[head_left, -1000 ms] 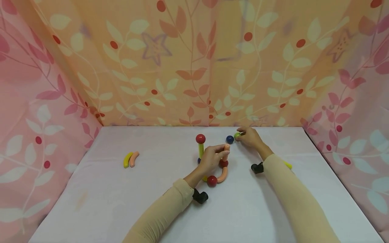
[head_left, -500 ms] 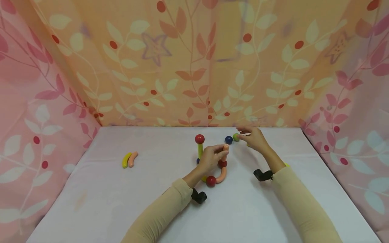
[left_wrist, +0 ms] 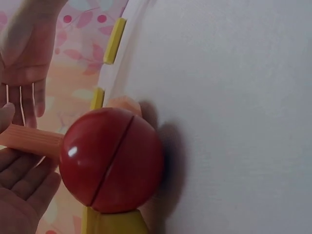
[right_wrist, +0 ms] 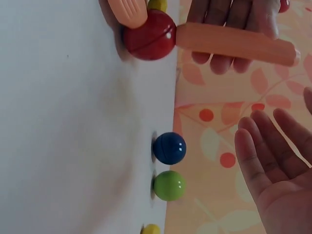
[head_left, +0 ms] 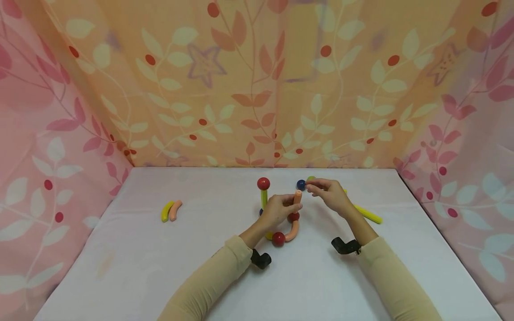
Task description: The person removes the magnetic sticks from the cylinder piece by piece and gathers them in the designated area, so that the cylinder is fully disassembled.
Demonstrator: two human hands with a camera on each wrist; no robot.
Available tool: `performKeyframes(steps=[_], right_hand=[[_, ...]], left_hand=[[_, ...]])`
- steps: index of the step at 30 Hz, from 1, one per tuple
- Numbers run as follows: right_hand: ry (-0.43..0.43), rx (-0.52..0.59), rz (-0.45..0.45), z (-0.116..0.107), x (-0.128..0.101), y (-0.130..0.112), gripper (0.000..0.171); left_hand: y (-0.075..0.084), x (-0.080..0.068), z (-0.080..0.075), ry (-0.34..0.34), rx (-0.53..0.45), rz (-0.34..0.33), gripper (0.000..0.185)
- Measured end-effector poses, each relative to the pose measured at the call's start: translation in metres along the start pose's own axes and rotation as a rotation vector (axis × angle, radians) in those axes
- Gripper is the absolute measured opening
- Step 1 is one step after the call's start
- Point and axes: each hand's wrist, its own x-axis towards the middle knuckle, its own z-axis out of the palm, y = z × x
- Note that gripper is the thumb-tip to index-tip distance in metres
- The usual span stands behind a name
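My left hand (head_left: 277,210) grips an upright salmon rod (head_left: 297,198) with the thumb across it. The rod's lower end meets a red ball (right_wrist: 148,36). From that ball a curved salmon piece (head_left: 293,231) runs to a nearer red ball (head_left: 279,239), which joins a yellow piece (left_wrist: 122,222). Also in this structure, a yellow-green rod (head_left: 264,198) stands topped by another red ball (head_left: 263,183). My right hand (head_left: 331,196) hangs beside the rod's top, fingers loosely extended, palm bare in the right wrist view. Beyond it lie a blue ball (right_wrist: 169,148) and a green ball (right_wrist: 169,185).
To the right lies a yellow stick (head_left: 368,214) on the white table (head_left: 140,267). A curved yellow piece (head_left: 167,211) and a curved salmon piece (head_left: 175,210) lie side by side on the left. Patterned curtains (head_left: 209,111) border the table at the back and sides.
My right hand has let go of the green ball beside the blue one and come back toward the salmon rod. My left hand has kept its grip on the rod.
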Motion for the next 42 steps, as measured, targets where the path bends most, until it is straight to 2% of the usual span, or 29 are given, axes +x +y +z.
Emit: performKeyframes(steps=[6, 9, 17, 22, 27, 33, 42], right_hand=[[-0.054, 0.063, 0.027, 0.011, -0.007, 0.000, 0.040], [-0.069, 0.077, 0.010, 0.016, -0.008, 0.002, 0.039], [-0.046, 0.087, 0.005, 0.027, -0.008, 0.008, 0.037], [-0.035, 0.088, -0.011, 0.031, -0.009, 0.006, 0.036], [-0.035, 0.107, 0.004, 0.034, -0.010, 0.004, 0.037], [-0.041, 0.153, 0.011, 0.038, -0.010, 0.008, 0.036], [-0.021, 0.179, 0.010, 0.041, -0.011, 0.013, 0.038]], left_hand=[[-0.004, 0.000, -0.002, -0.072, 0.117, -0.016, 0.046], [-0.005, 0.001, -0.002, -0.089, 0.162, -0.020, 0.047], [-0.009, 0.003, -0.003, -0.122, 0.267, -0.026, 0.045], [-0.009, 0.004, -0.002, -0.123, 0.363, 0.003, 0.042], [-0.010, 0.005, 0.000, -0.133, 0.398, 0.018, 0.035], [-0.010, 0.006, 0.003, -0.132, 0.414, 0.001, 0.025], [-0.010, 0.006, 0.003, -0.118, 0.424, -0.011, 0.023]])
